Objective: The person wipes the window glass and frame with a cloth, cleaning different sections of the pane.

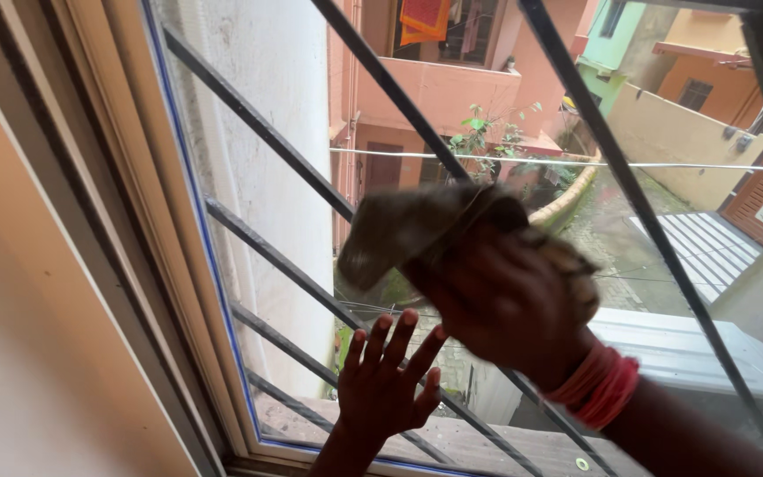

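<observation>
Right hand [509,305] closed around a bunched cloth [417,225], pressing it against the window pane [267,115]. Cloth olive-brown, crumpled, its loose end sticking out to the upper left of the knuckles, middle of the view. Red bangles [598,387] stacked on the right wrist, forearm running off toward the lower right corner.

Left hand [388,380] open, fingers spread and pointing up, palm flat on the glass just below the cloth; holding nothing. Fingertips close under the right hand, probably not touching it, though the angle makes that hard to judge.

Outside the pane, dark bars [258,124] of a grille, slanting across the tilted view, hands and cloth in front of them. Pale window frame [125,265] along the left, blue edging against the glass, plain wall left of it. A ledge [487,442] along the bottom beyond the glass.

Through the glass: white wall at left, pink building [439,88] with orange laundry [424,19] hanging at top, green plant [487,137] on a balcony, thin wire [664,164] stretched across, wet yard below, white tank [691,353] at lower right.
</observation>
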